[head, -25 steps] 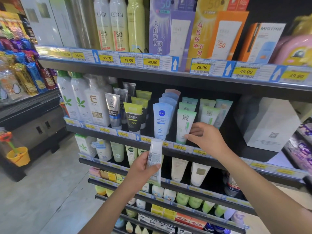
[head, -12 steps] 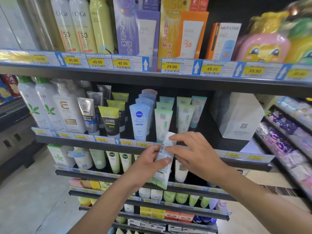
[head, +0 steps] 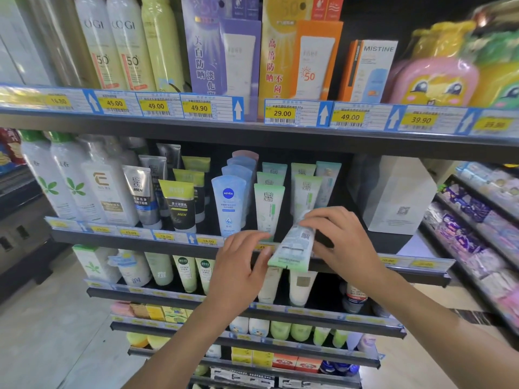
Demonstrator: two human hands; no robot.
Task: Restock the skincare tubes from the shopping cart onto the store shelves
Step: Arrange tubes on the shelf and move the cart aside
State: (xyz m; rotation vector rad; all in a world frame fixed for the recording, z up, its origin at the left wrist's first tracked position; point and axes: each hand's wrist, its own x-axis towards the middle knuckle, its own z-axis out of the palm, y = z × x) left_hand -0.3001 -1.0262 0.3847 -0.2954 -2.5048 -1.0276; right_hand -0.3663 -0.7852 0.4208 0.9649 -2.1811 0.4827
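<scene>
View: head camera, looking forward and down at a shelf bay; the shopping cart is out of frame.
Skincare tube (head: 292, 242): in the air just in front of the lip of the middle shelf (head: 112, 241), between both hands.
Right hand (head: 345, 242): fingers curled over the tube's narrow upper end and gripping it; the cap is hidden beneath them.
Left hand (head: 241, 265): fingers nearly straight, thumb laid against the tube's lower left edge; it steadies the tube and does not appear to clasp it.
Long axis: tilted, with the flat green crimp low and towards the left and the narrow end high and towards the right, pointing into the shelf.
Nearer hand: the right, which carries the tube.
Likely slot: directly behind and above the grip, in front of the matching tubes (head: 306, 192), whose front one stands further back than its neighbour (head: 269, 209). The tube probably has to be swung upright, crimp uppermost like the others.
Material, tube: soft matt plastic, white body with pale green print, wedge-shaped, probably yielding to a squeeze.
Neighbours: blue Nivea tube (head: 229, 203) to the left, plain white carton (head: 398, 192) to the right.
Shelf edge: dark metal with a glossy price rail (head: 129, 233).
</scene>
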